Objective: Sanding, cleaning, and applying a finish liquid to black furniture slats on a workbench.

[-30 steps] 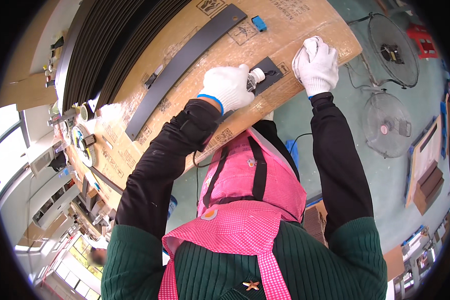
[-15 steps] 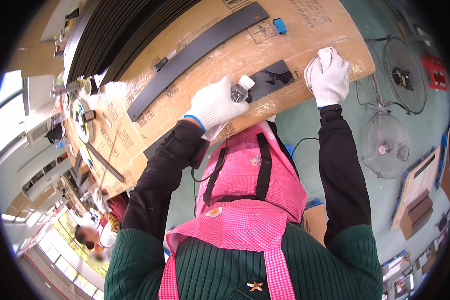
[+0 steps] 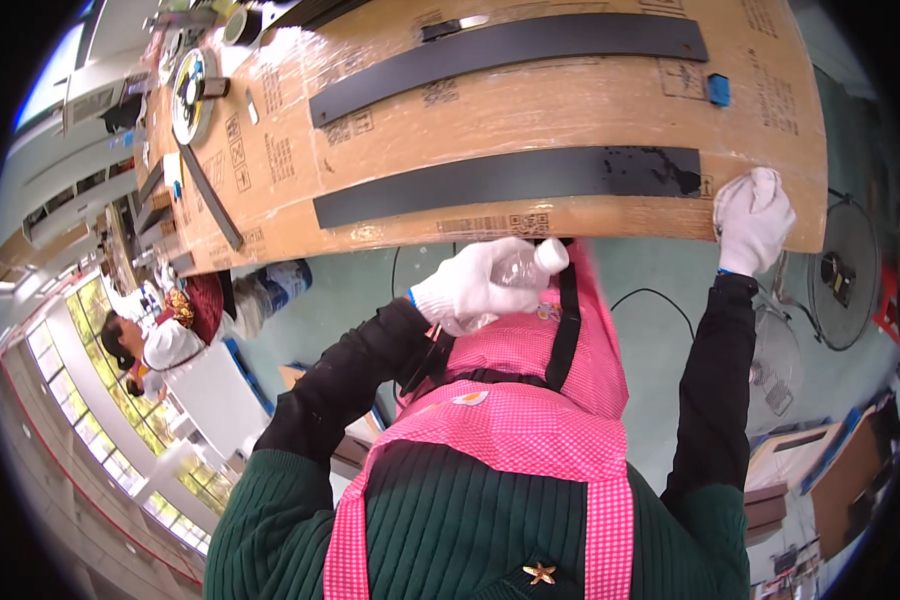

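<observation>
Left hand (image 3: 465, 288), white knit glove: wrapped around a clear plastic bottle with a white cap (image 3: 518, 268), tilted, cap end to the right, just off the table's near edge. Right hand (image 3: 753, 238), same glove: closed on a bunched white cloth (image 3: 748, 186) at the near right corner of the cardboard-covered table (image 3: 560, 118); can't tell if it touches the surface. Near flat dark grey strip (image 3: 450, 188) lies along the near edge, black wet-looking patches (image 3: 685, 178) on its right end. Far flat dark grey strip (image 3: 530, 55) lies beyond it, small blue block (image 3: 718, 90) just right.
</observation>
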Demonstrator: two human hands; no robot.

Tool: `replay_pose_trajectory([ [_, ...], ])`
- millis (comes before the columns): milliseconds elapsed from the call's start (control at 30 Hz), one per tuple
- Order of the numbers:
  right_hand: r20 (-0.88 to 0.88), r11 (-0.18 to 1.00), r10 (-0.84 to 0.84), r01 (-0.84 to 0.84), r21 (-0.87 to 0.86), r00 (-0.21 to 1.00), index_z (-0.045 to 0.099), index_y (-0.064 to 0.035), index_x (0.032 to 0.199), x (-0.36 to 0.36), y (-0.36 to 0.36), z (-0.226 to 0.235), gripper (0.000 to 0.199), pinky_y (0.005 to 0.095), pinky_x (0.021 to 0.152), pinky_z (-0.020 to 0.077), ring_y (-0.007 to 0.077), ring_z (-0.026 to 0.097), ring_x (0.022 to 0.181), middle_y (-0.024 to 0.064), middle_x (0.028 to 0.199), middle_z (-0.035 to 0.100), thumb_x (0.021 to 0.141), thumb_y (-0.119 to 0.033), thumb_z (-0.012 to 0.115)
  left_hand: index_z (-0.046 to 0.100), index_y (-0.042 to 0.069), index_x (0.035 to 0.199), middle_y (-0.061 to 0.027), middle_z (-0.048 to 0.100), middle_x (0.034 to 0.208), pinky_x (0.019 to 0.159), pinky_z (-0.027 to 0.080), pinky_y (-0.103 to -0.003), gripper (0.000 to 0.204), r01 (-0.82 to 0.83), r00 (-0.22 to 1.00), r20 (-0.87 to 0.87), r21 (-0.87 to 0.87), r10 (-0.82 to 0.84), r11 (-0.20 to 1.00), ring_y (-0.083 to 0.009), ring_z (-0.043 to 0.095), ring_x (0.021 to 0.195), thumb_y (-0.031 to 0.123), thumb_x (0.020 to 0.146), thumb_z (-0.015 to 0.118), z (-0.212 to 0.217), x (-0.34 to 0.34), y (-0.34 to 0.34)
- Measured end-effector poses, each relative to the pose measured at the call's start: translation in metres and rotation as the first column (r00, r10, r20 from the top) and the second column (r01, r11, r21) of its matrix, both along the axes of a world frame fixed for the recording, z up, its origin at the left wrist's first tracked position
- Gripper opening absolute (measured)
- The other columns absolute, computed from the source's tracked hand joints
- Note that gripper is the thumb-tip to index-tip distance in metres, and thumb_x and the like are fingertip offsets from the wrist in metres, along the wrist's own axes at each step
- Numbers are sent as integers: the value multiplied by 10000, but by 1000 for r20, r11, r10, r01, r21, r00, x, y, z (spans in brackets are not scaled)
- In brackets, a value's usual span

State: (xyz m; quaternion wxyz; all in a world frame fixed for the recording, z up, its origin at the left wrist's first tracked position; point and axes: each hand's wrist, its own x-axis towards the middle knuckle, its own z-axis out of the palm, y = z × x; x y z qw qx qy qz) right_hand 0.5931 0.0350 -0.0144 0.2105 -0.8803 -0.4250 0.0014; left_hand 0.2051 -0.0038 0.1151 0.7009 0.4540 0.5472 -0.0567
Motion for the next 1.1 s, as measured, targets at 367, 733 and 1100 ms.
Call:
replay_pose_trajectory([
  [367,-74,992,97,-102,-77,993,750,-15,1116,11,2,7,436,529,892,537,457,702,1011,267,1061,744,964,-408,639,587,61,1271,-76,711,1018,758,612,-340,374,-623,739,69,-310,671,718,-165,704,830,305,1019,718,-51,-99,-22],
  [733,2,993,104,-104,-50,995,726,37,958,4,5,8,414,503,818,538,415,722,858,237,894,751,990,-352,588,587,80,1259,-72,702,985,726,619,-347,321,-691,657,99,-318,748,649,-174,711,800,328,1069,657,-47,-162,-39],
  [1100,4,990,119,-119,-73,993,720,38,925,2,7,6,433,490,801,544,408,712,806,228,848,745,1007,-358,565,582,60,1253,-105,713,988,710,633,-377,390,-669,619,122,-435,776,603,-217,732,805,404,1073,623,-55,-139,-9],
])
